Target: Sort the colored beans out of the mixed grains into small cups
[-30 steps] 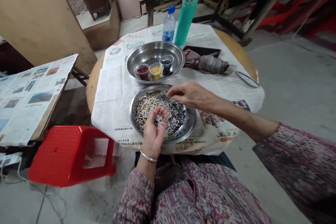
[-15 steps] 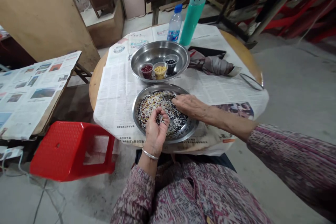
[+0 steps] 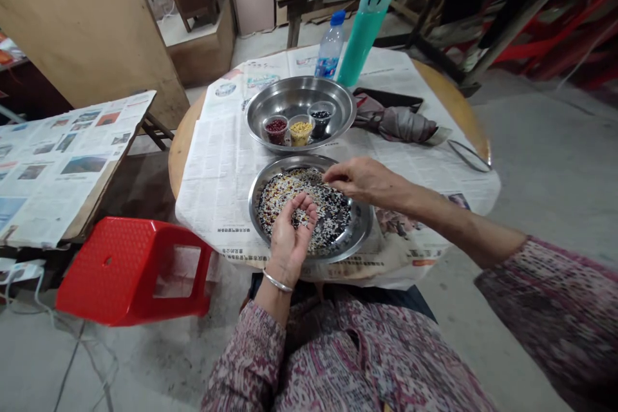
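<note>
I hold the left hand point(image 3: 291, 233) half curled, palm upward, over the round, shiny metal tray point(image 3: 358, 230) of mixed white, yellow, dark red and black grains point(image 3: 277, 198), and cannot tell whether some lie in the palm. To its right and slightly farther, my right hand point(image 3: 361, 180) is over the same grains with thumb and fingertips close together, but whether they pinch anything is too small to see. Beyond both hands is the wide, round steel basin point(image 3: 270, 102) with three clear plastic cups point(image 3: 300, 134) of dark red, yellow and black pieces.
</note>
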`<state>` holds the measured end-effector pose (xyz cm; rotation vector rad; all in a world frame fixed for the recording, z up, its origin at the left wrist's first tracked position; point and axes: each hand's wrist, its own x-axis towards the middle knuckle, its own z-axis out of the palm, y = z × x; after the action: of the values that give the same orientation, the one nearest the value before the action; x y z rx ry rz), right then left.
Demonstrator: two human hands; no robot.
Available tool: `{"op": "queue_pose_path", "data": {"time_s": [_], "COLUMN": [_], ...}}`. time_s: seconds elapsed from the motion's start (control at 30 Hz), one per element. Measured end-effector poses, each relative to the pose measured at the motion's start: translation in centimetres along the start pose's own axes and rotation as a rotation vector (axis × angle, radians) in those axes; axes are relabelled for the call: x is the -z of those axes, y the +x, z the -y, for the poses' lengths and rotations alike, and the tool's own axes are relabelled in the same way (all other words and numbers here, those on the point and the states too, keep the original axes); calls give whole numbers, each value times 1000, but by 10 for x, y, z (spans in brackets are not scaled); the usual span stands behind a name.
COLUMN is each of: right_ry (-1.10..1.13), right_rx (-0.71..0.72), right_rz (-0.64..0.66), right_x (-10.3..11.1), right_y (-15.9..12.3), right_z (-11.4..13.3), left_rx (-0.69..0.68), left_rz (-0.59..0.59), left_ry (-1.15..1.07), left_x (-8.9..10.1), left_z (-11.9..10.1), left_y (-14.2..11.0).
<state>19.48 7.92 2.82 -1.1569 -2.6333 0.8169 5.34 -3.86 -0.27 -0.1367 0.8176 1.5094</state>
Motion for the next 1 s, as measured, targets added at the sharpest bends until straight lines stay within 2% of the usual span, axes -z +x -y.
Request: {"op": "queue_pose_path", "data": {"time_s": [0.1,0.2,0.3,0.4,0.5,0.63,0.8,0.9,1.0], "right_ry": [-362,-499,-436,-239,-122,-228,-472,-535,-505], "right_rx": [-17,-53,-41,-46,-60,39,151,163,109], "right_rz": [59,57,29,16,-65,-132,-110,-56,-43], "right_x": [-18,-35,-39,-35,-33,-43,-57,-57,-55], "right_y": [-3,-7,-5,-1,-1,-8,-15,-15,-11], "right_z": [-9,-7,-6,-15,-25,-28,-17,-10,-5], "left_rx": [7,1,-5,-3,0,0,-13,-18,-25], "left_rz": [-43,-52,-25,-16,-15,-17,-24,-22,-13], "left_ry": [-13,-6,-23,-40,-52,-50,-36,-26,-28], "left_x": [-1,-1,-1,-1,-2,-2,-1,-1,0], "left_z": [0,0,0,0,-1,-1,0,0,0], "left_y": [1,1,0,-1,-2,-2,0,0,0]}}
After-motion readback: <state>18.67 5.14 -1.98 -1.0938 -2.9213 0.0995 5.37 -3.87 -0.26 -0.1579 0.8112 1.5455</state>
